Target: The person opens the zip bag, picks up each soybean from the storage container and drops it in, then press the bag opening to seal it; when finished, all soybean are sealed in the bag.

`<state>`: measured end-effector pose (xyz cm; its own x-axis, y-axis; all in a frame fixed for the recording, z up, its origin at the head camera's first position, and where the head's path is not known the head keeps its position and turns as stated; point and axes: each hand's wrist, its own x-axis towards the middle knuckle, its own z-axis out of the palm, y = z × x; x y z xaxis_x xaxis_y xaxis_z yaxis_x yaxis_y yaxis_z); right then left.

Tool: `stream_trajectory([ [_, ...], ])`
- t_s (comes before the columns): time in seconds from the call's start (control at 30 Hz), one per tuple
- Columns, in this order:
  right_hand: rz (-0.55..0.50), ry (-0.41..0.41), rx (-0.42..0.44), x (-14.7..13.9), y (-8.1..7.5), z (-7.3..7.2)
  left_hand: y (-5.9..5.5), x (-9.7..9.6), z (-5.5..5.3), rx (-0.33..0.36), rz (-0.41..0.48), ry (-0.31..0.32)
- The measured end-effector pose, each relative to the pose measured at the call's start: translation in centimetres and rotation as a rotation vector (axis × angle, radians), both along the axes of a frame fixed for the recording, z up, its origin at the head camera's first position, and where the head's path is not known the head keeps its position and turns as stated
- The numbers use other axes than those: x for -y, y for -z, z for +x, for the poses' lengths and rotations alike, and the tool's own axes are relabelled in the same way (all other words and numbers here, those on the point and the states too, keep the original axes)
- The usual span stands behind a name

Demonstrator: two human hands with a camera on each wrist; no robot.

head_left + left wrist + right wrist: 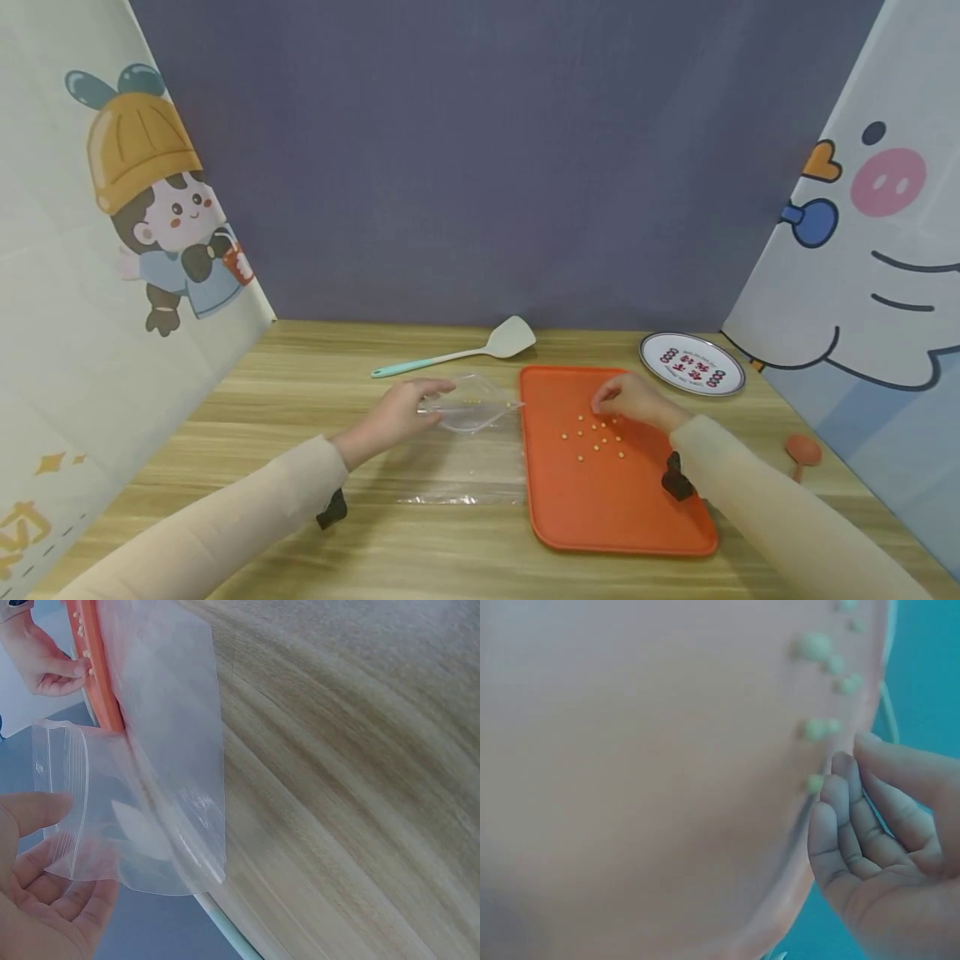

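A clear zip bag (pixel 468 408) is gripped at its mouth by my left hand (pixel 397 421), thumb on one side and fingers on the other. Several small yellow beans show through its plastic. My right hand (pixel 633 402) is low over the orange tray (pixel 592 508), thumb and index fingertips close together. Loose yellow beans (pixel 596 447) lie scattered on the tray by those fingers. In the right wrist view, one bean (pixel 814 784) is right beside the fingertips (pixel 834 789); I cannot tell whether a bean is pinched between them.
Another clear plastic bag (pixel 461 479) lies flat left of the tray. Behind is a spatula (pixel 510 337) with a mint handle. A white oval plate (pixel 692 363) with red lettering sits at the back right, and an orange spoon (pixel 803 450) lies at the right.
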<state>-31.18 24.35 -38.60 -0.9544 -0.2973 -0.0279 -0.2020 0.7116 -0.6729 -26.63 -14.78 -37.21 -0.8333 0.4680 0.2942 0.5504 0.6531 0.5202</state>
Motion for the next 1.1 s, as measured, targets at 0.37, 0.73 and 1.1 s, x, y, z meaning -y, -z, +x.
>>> stream_trajectory([
  [0.37, -0.183, 0.056, 0.046, 3.4, -2.8, 0.7, 0.0, 0.1, 0.1, 0.021, 0.021, 0.003],
  [0.73, -0.306, -0.064, 0.018, 9.3, -4.8, 1.4, -0.3, -0.1, 0.1, 0.047, 0.021, -0.011],
  [1.1, -0.229, -0.128, -0.066, 14.0, -5.5, 1.1, -0.3, -0.3, -0.2, 0.055, 0.016, -0.019],
])
